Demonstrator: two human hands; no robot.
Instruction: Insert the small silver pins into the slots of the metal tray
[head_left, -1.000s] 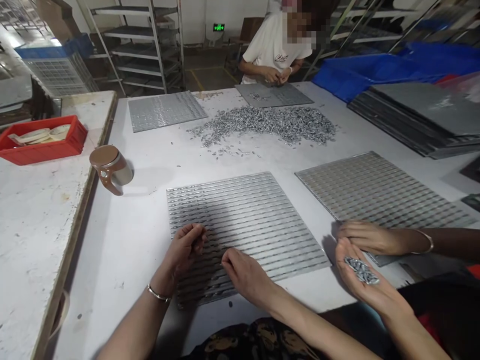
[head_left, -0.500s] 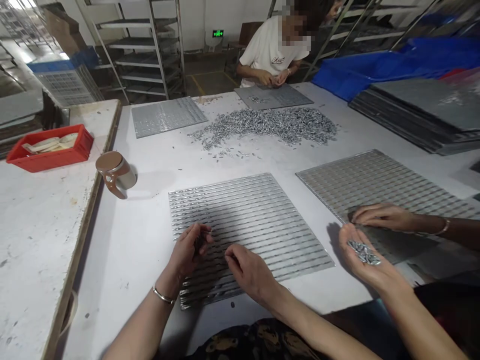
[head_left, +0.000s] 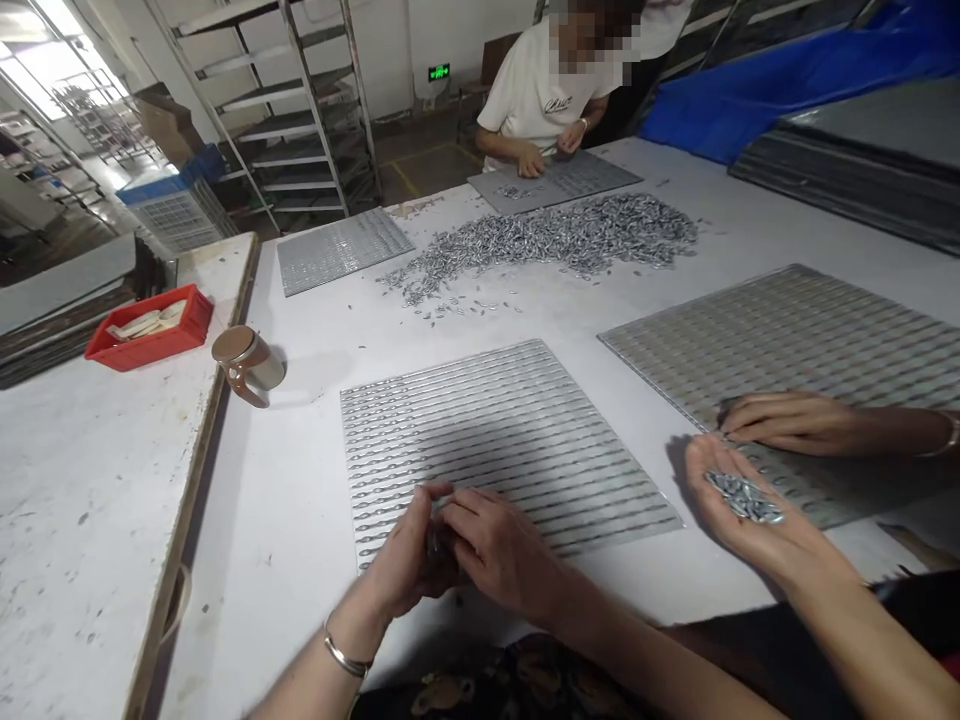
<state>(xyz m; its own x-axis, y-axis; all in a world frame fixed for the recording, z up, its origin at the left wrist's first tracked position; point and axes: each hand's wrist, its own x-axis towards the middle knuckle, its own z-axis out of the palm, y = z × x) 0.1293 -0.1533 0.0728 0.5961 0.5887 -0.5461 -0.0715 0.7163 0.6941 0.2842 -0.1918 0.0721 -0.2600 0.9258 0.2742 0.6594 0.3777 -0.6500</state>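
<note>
My left hand is cupped over the near edge of a grey ridged panel. Its fingers curl around small grey metal pieces, mostly hidden in shadow. Against that palm, my right hand has its fingers bent and pressed together; whatever lies between their tips is hidden. Spindle-shaped metal pieces sit in rows along the panel's left side. Ridges with dark gaps run across the rest of it.
At right, a co-worker's open palm holds similar pieces over another panel. A heap of metal pieces lies beyond. Another person works at the far edge. A brown-lidded mug and red bin stand left.
My left hand has moved right and closer to me, off the panel's left rows. My right hand now meets it. The view has turned slightly.
</note>
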